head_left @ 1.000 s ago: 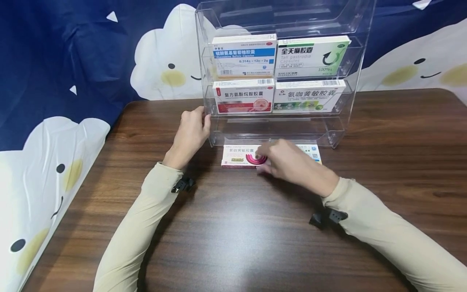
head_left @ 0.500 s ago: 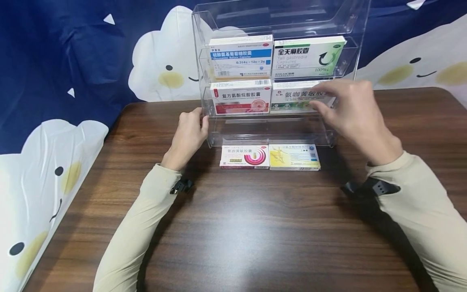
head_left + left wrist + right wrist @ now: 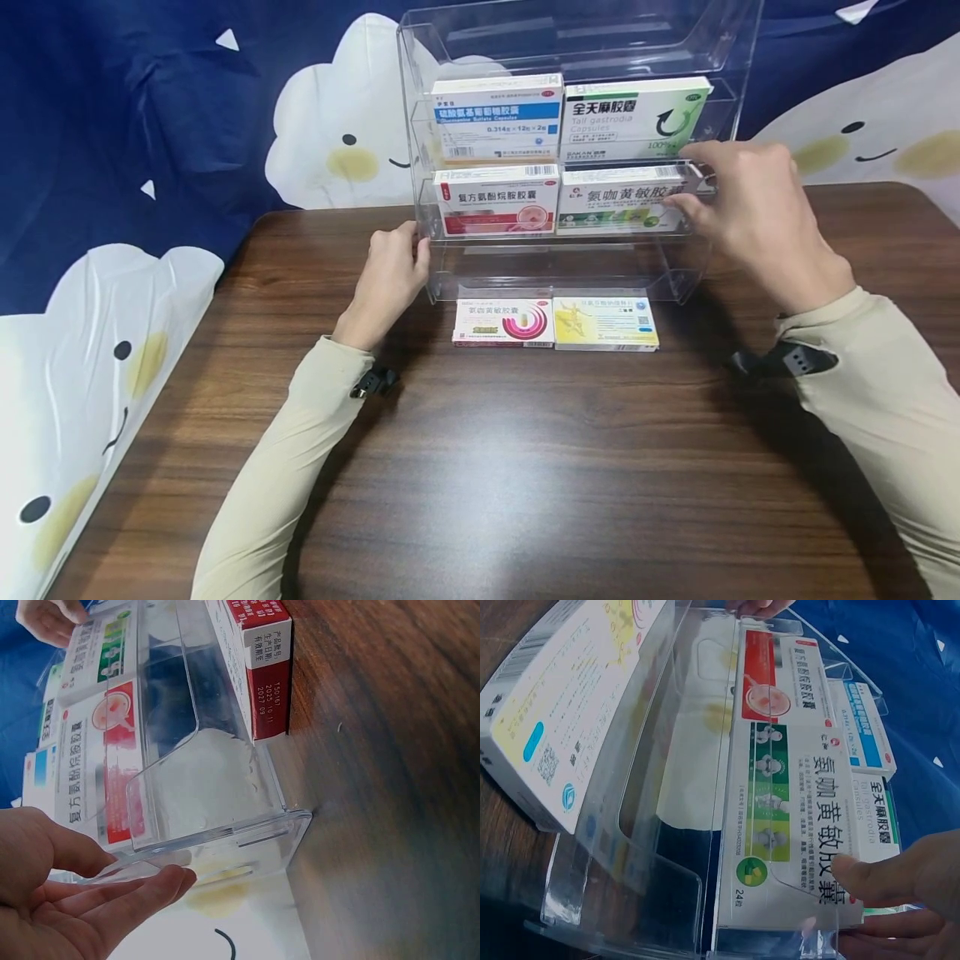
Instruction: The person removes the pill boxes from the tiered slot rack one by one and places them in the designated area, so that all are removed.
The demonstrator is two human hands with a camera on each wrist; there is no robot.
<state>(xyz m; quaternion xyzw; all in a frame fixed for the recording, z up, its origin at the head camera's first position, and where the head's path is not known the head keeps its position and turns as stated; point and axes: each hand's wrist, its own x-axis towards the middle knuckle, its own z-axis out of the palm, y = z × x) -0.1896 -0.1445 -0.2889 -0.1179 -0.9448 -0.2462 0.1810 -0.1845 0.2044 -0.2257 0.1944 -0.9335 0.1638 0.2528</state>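
Note:
A clear display rack [image 3: 573,260] stands on the table, with white medicine boxes on two of its tiers. My left hand [image 3: 392,279] pinches the rack's left side panel between thumb and fingers, as the left wrist view shows. At the rack's right side, my right hand [image 3: 768,212] pinches the right end of a white and green medicine box [image 3: 787,802] on the lower filled tier. Its thumb lies on the box's front; the other fingers are partly hidden behind the end. To the left stands a red and white medicine box [image 3: 497,202].
On the tier above stand a blue-banded box [image 3: 498,121] and a green and white box [image 3: 637,119]. A pink-ringed box [image 3: 502,322] and a yellow and white box [image 3: 606,323] lie before the rack on the wooden table [image 3: 480,467]. A cloud-patterned cloth hangs behind.
My right hand has left the pink-ringed box on the table and moved up and right to the white and green medicine box. The left hand stays on the rack.

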